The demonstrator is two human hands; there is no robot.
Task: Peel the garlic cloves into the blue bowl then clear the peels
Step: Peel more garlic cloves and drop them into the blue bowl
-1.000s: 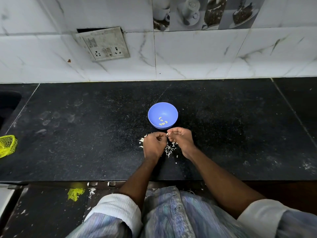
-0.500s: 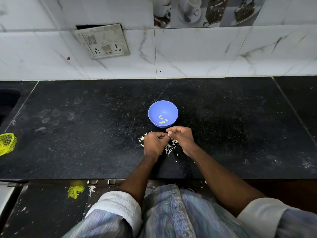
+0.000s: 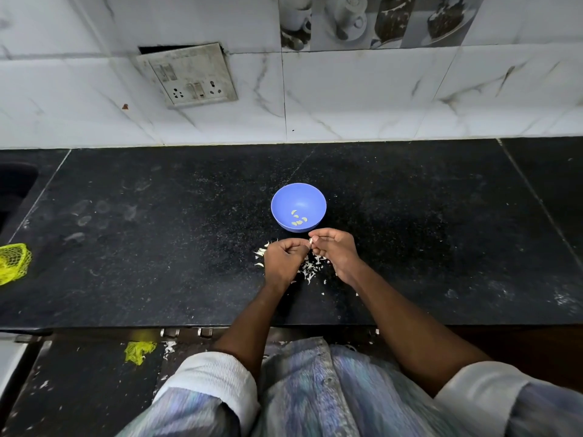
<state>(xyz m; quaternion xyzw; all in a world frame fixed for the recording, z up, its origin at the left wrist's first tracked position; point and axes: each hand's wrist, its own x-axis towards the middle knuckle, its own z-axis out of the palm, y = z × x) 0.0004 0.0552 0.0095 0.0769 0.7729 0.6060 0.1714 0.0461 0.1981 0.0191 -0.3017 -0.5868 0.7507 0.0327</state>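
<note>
A blue bowl (image 3: 298, 197) stands on the black counter (image 3: 157, 247) and holds several peeled garlic cloves (image 3: 297, 218). Just in front of it my left hand (image 3: 282, 261) and my right hand (image 3: 336, 250) meet, fingers curled. Between their fingertips they pinch a small pale garlic clove (image 3: 310, 240). White garlic peels (image 3: 310, 269) lie scattered on the counter under and between my hands, with a few more to the left of my left hand. Whatever else my left palm holds is hidden.
A yellow mesh bag (image 3: 14, 263) lies at the counter's far left edge, beside a dark sink (image 3: 12, 187). A tiled wall with a socket plate (image 3: 189, 75) rises behind. A yellow scrap (image 3: 138, 351) lies below the counter's front edge.
Both hands have stayed in front of the bowl, working at the clove; the right hand's fingers have lifted slightly, so the pale clove shows at the fingertips.
</note>
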